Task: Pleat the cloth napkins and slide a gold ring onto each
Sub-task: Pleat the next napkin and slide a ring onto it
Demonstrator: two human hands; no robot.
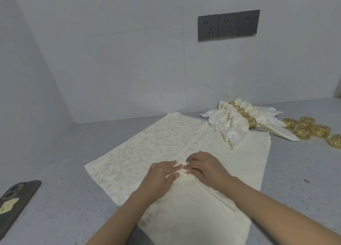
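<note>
A cream patterned cloth napkin lies spread on the grey counter, with small pleats gathered at its middle. My left hand and my right hand meet over those pleats, fingertips pinching the folds between them. Behind to the right lies a pile of pleated napkins, each wearing a gold ring. Several loose gold rings sit further right on the counter.
A dark phone lies face down at the left edge of the grey speckled counter. White walls close off the back and left, with dark sockets on the back wall.
</note>
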